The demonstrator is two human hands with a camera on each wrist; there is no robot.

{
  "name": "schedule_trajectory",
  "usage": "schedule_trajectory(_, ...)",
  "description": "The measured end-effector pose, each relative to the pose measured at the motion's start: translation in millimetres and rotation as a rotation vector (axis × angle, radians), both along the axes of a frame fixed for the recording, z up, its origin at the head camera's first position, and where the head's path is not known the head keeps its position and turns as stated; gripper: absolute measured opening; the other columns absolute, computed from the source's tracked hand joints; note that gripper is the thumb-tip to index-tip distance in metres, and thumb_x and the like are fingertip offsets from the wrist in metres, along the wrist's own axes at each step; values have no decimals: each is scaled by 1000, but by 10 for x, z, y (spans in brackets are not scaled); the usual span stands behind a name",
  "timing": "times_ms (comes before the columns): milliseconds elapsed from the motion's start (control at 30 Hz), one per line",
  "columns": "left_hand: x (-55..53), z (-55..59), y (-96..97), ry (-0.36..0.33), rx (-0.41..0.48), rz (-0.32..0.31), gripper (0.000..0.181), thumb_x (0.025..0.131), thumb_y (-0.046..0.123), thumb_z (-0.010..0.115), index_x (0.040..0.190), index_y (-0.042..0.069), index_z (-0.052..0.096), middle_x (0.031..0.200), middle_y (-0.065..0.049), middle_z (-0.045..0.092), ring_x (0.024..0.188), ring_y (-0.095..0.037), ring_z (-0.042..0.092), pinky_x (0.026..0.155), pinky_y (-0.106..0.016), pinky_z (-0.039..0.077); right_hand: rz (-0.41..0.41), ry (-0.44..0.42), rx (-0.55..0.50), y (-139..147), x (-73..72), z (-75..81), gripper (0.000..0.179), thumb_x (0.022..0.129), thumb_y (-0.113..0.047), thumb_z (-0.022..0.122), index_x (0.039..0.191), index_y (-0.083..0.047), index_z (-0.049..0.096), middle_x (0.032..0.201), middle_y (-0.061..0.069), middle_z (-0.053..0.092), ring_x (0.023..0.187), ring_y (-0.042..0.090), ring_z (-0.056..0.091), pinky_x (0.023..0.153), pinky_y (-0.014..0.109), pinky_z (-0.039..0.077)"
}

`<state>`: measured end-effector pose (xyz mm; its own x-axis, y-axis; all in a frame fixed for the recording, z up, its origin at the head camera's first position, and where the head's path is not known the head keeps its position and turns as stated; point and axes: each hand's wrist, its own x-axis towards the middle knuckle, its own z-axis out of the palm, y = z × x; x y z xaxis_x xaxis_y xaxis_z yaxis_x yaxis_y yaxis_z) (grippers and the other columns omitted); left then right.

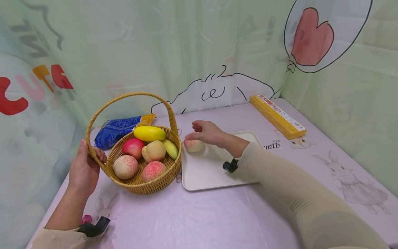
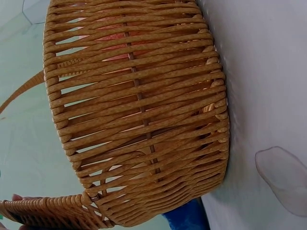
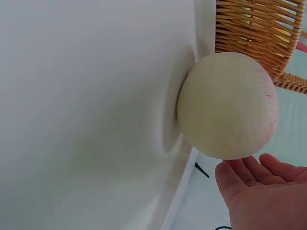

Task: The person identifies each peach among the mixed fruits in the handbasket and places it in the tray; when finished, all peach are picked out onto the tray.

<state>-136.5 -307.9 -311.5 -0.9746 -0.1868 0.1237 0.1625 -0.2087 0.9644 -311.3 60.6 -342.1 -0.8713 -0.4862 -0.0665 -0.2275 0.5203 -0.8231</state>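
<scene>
In the head view my left hand (image 1: 83, 169) grips the base of the handle of a woven basket (image 1: 146, 188). Inside lie a red apple (image 1: 133, 148), a yellow banana-like fruit (image 1: 150, 133), a yellow-green fruit (image 1: 170, 149), a tan lobed fruit (image 1: 154, 151), a pale peach (image 1: 125, 167) and a pinker peach (image 1: 154, 171). Another peach (image 3: 228, 108) sits at the left end of a white tray (image 1: 214, 169). My right hand (image 1: 209, 132) is over this peach, fingers loosely bent, not wrapped round it; in the right wrist view its fingertips come right at the peach's edge.
A blue packet (image 1: 116, 129) lies behind the basket. At the back right is a long yellow box (image 1: 276, 117). Near my left wrist a small pink object (image 1: 86, 219) shows. Printed curtains (image 1: 186, 41) stand behind the table and along its sides.
</scene>
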Motion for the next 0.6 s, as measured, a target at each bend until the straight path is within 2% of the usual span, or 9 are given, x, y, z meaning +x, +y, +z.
schedule_trajectory(600, 3, 2, -9, -5, 5, -13, 42, 106, 56, 43, 110, 14, 47, 89, 3, 52, 92, -14, 48, 87, -21, 47, 47, 13, -61, -50, 139, 313, 89, 89, -45, 80, 158, -7, 38, 157, 11, 48, 146, 30, 46, 118, 44, 40)
